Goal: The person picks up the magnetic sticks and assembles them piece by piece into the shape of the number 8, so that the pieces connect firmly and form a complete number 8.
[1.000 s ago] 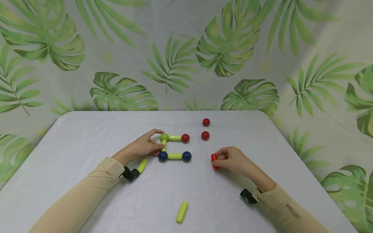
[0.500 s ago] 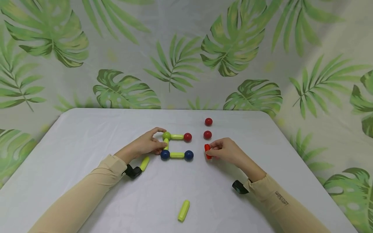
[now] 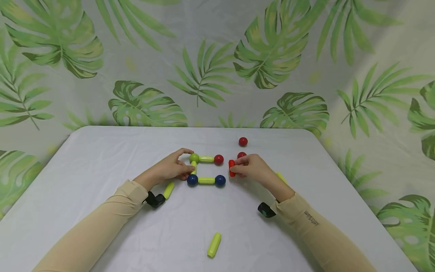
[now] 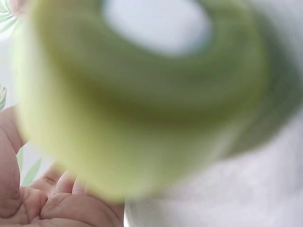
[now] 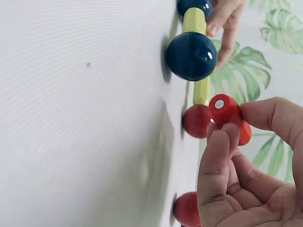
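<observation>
My right hand pinches a red magnetic rod between thumb and fingers, just right of a C-shaped frame of balls and rods. In the right wrist view the rod's round metal end shows. The frame has a lime ball, a dark red ball and two navy balls, joined by yellow-green rods. My left hand holds the frame's left side, index finger at the lime ball and thumb at the left rod. The red rod lies beside the frame's open side, apart from the balls.
Two loose red balls lie behind my right hand, the nearer partly covered. A loose yellow-green rod lies near the front, another by my left wrist, and a third shows behind the right wrist. The left wrist view is mostly blocked by a blurred yellow-green rod.
My right hand has carried the red rod left and farther back toward the frame's open side, turning it more in line with the gap. The left hand stays on the frame.
</observation>
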Demonstrator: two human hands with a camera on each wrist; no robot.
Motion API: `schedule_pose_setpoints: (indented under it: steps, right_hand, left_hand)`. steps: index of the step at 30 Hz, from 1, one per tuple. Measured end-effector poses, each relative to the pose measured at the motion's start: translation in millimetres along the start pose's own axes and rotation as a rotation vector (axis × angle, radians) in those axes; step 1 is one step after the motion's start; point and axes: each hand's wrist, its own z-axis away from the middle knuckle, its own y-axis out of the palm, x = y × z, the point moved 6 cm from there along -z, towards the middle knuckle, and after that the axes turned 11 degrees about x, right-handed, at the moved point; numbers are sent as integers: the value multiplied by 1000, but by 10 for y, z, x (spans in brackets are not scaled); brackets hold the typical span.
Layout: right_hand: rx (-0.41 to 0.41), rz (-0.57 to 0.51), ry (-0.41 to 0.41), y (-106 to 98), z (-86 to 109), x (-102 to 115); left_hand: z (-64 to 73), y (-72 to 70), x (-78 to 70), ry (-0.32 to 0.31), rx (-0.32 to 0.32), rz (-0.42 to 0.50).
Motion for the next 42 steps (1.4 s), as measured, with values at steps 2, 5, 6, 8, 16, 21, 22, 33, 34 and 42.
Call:
schedule_pose_setpoints:
  steps: [2, 5, 6, 8, 16, 21, 22, 33, 34, 42]
  right_hand:
    - [-2, -3, -4, 19, -39, 25]
    - [-8, -26, -9, 47, -97, 65]
    - [-9, -35, -9, 57, -118, 76]
    - [-11, -44, -5, 77, -152, 97]
    - [-9, -57, 10, 157, -281, 113]
    - [-8, -60, 10, 198, -320, 125]
    - [-10, -58, 9, 204, -322, 132]
    - [-29, -45, 53, 290, -325, 128]
    - [-31, -44, 53, 292, -318, 130]
    - [-28, -55, 53, 304, -297, 131]
  left_hand:
    - [-2, -1, 6, 0, -2, -1]
    - [-2, -4, 8, 6, -1, -3]
    - [-2, -4, 10, 5, -2, -2]
    - [-6, -1, 15, 9, -1, 1]
    - [-11, -3, 20, 0, -7, 7]
    - [-7, 1, 13, 8, -2, -3]
    - [-7, 0, 14, 7, -3, -2]
    - [-15, -4, 33, -4, -10, -8]
    - [-16, -4, 33, -2, -9, -10]
    - [-15, -3, 25, -10, -12, 1]
